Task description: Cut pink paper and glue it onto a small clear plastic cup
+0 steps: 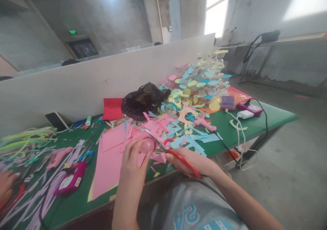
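Grey concrete walls [122, 15] rise beyond a long green worktop [276, 116] strewn with cut paper.
Right of the crumpled black plastic bag [146, 102] sit piled clear plastic pieces and pastel paper discs [201, 82]; on its near left lie flat pink paper sheets [108, 165]. On the bag's near side, the right hand [186, 158] has its fingers wrapped around red-handled metal scissors [186, 162], blades beside a small round pink translucent piece [149, 145] pinched by the left hand's [134, 155] fingers.
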Action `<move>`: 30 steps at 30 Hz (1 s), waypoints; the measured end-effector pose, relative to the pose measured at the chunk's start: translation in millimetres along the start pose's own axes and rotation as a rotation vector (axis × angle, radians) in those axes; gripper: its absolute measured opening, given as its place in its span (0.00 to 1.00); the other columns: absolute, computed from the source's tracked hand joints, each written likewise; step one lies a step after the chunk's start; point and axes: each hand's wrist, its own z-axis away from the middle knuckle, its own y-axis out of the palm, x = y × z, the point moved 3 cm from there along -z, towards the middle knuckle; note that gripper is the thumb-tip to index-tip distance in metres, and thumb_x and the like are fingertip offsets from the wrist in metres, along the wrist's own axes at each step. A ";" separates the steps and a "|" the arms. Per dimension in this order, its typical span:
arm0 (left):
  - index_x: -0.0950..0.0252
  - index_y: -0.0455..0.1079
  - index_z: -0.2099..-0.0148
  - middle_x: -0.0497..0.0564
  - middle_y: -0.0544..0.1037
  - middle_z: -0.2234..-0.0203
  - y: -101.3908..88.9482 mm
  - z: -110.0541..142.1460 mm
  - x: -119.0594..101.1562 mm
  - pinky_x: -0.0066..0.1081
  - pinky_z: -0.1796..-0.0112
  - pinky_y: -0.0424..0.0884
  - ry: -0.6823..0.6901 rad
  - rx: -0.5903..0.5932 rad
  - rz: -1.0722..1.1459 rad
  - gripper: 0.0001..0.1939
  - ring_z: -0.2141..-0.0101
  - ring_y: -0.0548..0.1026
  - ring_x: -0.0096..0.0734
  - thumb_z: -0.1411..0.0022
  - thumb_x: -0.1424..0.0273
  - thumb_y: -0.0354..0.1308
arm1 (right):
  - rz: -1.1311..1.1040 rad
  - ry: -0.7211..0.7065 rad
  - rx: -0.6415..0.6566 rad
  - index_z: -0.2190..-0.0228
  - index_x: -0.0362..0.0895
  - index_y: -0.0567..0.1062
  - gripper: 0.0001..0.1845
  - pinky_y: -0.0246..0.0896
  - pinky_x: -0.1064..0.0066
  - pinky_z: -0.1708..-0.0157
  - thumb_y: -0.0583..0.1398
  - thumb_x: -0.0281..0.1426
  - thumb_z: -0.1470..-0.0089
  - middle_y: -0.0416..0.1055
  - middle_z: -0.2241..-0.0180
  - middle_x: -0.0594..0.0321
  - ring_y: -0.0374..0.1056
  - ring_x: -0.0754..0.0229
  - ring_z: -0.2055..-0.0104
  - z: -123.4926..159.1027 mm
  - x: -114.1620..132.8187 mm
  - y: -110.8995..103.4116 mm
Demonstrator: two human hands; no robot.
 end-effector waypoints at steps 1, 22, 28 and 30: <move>0.57 0.68 0.48 0.53 0.73 0.54 0.1 0.3 0.2 0.38 0.52 0.75 -0.004 0.000 0.003 0.12 0.54 0.76 0.39 0.33 0.65 0.55 | 0.010 -0.001 0.008 0.73 0.45 0.63 0.28 0.49 0.72 0.76 0.50 0.56 0.39 0.60 0.77 0.69 0.55 0.65 0.76 1.0 1.5 -0.7; 0.55 0.68 0.44 0.52 0.72 0.49 -0.6 0.7 3.0 0.39 0.45 0.71 -0.043 0.031 0.025 0.16 0.47 0.72 0.39 0.33 0.65 0.54 | -0.010 -0.048 -0.019 0.74 0.46 0.62 0.26 0.48 0.73 0.76 0.49 0.54 0.37 0.60 0.77 0.68 0.55 0.65 0.76 -4.1 -3.5 3.6; 0.58 0.68 0.47 0.54 0.74 0.54 2.2 -3.0 -4.4 0.39 0.50 0.73 -0.050 -0.049 -0.056 0.13 0.51 0.75 0.40 0.33 0.64 0.54 | -0.011 -0.050 0.011 0.73 0.46 0.60 0.27 0.49 0.72 0.76 0.48 0.55 0.37 0.58 0.78 0.69 0.52 0.66 0.77 -1.3 4.9 6.2; 0.59 0.68 0.48 0.54 0.75 0.55 -0.5 -4.0 -5.7 0.37 0.51 0.74 -0.027 -0.047 -0.083 0.11 0.52 0.75 0.38 0.32 0.66 0.52 | -0.003 -0.050 0.032 0.71 0.46 0.60 0.27 0.50 0.72 0.76 0.47 0.56 0.37 0.58 0.76 0.69 0.52 0.65 0.77 1.1 8.0 5.9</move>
